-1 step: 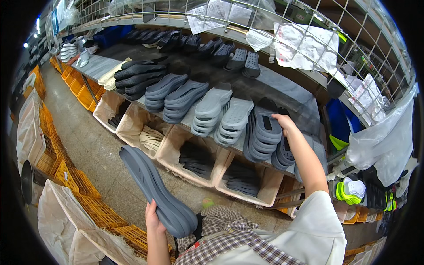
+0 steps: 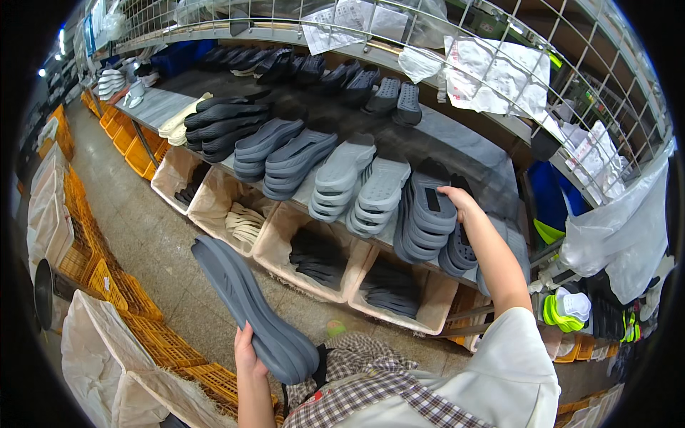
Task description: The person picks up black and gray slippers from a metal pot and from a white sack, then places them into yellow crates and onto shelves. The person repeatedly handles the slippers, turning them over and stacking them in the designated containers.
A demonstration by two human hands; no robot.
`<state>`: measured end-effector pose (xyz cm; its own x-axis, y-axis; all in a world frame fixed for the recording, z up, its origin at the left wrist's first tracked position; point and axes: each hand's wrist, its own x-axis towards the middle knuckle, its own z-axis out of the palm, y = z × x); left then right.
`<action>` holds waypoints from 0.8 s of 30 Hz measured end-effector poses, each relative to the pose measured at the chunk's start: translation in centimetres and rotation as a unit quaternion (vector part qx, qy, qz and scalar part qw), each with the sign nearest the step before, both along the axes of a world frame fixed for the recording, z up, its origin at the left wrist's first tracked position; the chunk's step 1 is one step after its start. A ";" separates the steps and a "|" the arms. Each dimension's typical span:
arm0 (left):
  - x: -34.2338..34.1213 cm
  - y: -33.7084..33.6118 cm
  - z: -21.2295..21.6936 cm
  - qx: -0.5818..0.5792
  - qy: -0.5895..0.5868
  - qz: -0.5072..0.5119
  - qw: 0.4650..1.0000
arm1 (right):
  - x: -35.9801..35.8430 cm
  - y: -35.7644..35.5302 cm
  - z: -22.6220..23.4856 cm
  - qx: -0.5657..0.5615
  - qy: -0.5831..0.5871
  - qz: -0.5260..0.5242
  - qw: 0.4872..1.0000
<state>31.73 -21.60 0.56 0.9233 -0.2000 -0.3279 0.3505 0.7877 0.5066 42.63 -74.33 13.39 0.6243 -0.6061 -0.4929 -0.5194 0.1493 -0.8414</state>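
Person is wearing a white short-sleeved top, its loose sleeve [image 2: 517, 357] covering the right upper arm, over a brown-and-white checked garment [image 2: 357, 378] showing at the chest; both forearms are showing bare, left hand [image 2: 246, 353] and right hand [image 2: 460, 201] going ungloved.

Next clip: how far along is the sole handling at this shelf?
Done: rows of grey soles already lie stacked on the shelf. In hand: the left hand holds a small stack of grey soles off the shelf; the right hand rests on a dark stack. Left: the held soles are not yet shelved.
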 end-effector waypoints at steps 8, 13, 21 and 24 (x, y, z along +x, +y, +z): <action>0.9 -1.9 1.1 0.059 0.046 0.053 0.996 | 2.0 -5.2 -4.0 0.185 0.007 0.046 0.982; 0.8 -2.3 1.9 0.119 0.034 0.106 0.987 | -2.6 -3.2 0.3 -0.156 -0.144 0.038 0.977; -0.5 -2.2 2.3 0.188 -0.037 0.159 0.969 | -8.6 15.4 6.5 0.149 -0.156 0.202 0.955; -1.6 -1.6 2.4 0.245 -0.088 0.180 0.949 | -6.4 24.8 2.3 0.177 -0.063 0.299 0.935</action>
<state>30.11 -23.22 3.01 0.9518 0.2753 -0.1352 -0.0196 0.4946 0.8689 36.23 -49.58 15.67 0.8664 0.0579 -0.4960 -0.4989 0.1452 -0.8544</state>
